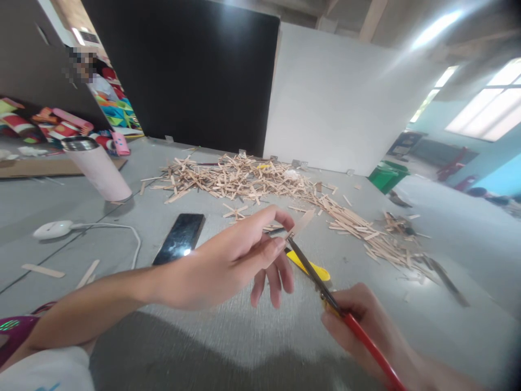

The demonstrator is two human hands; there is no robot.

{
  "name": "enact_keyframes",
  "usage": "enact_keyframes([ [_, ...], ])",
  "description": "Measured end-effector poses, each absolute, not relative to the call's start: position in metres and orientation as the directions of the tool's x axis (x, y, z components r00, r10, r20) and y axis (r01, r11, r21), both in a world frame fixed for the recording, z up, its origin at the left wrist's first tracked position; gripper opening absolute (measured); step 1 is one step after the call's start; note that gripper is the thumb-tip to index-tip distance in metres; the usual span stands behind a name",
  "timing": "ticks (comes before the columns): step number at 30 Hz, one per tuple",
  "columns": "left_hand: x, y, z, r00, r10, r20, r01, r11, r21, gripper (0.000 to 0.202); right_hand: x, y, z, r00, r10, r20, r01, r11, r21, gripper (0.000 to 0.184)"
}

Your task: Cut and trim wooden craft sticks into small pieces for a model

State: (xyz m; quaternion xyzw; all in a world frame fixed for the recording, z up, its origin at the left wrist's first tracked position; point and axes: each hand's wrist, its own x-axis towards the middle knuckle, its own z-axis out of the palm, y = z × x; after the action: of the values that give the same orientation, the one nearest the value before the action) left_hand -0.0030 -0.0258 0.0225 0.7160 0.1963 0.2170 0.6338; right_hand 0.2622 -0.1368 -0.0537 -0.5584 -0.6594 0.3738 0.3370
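Note:
My left hand (228,260) pinches a small wooden craft stick (302,222) between thumb and forefinger, held above the grey table (244,336). My right hand (362,326) grips a pair of scissors (313,271) with red and yellow handles; the blades point up-left and meet the lower end of the stick. A yellow object (309,267) lies on the table under the blades. A large heap of wooden sticks (244,179) spreads across the far side of the table and trails off to the right (382,244).
A black phone (179,238) lies left of my left hand. A pink tumbler (97,165) with a metal rim stands at the far left, near a white corded device (52,229). Loose sticks (43,270) lie at left. A person sits far left behind colourful items (61,127).

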Motion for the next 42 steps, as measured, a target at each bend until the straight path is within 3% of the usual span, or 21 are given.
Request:
enact_keyframes([
  [7, -0.003, -0.026, 0.024, 0.838, 0.542, 0.06, 0.001, -0.111, 0.994, 0.017, 0.264, -0.135, -0.055, -0.159, 0.985, 0.064, 0.588, 0.146, -0.796, 0.055],
  [14, -0.002, -0.025, 0.024, 0.843, 0.537, 0.044, -0.003, -0.078, 0.997, 0.018, 0.261, -0.134, -0.056, -0.198, 0.98, 0.011, 0.632, 0.137, -0.763, 0.056],
  [18, 0.0, -0.02, 0.026, 0.809, 0.583, 0.072, -0.006, -0.115, 0.993, 0.023, 0.259, -0.133, -0.051, -0.198, 0.977, 0.073, 0.659, 0.188, -0.728, 0.054],
  [23, 0.002, -0.013, 0.025, 0.808, 0.583, 0.08, -0.03, -0.096, 0.995, 0.03, 0.257, -0.129, -0.044, -0.302, 0.953, 0.031, 0.699, 0.243, -0.673, 0.052],
  [30, 0.002, -0.014, 0.022, 0.853, 0.52, 0.044, -0.132, 0.134, 0.982, 0.021, 0.253, -0.129, -0.044, -0.327, 0.944, -0.039, 0.62, 0.183, -0.763, 0.049],
  [37, 0.002, -0.012, 0.023, 0.875, 0.483, 0.043, -0.109, 0.11, 0.988, 0.017, 0.251, -0.128, -0.036, -0.32, 0.934, -0.158, 0.561, 0.052, -0.826, 0.053],
  [42, -0.001, -0.007, 0.025, 0.914, 0.403, 0.05, -0.093, 0.089, 0.992, 0.011, 0.244, -0.131, -0.022, -0.29, 0.951, -0.109, 0.492, 0.051, -0.869, 0.062],
])
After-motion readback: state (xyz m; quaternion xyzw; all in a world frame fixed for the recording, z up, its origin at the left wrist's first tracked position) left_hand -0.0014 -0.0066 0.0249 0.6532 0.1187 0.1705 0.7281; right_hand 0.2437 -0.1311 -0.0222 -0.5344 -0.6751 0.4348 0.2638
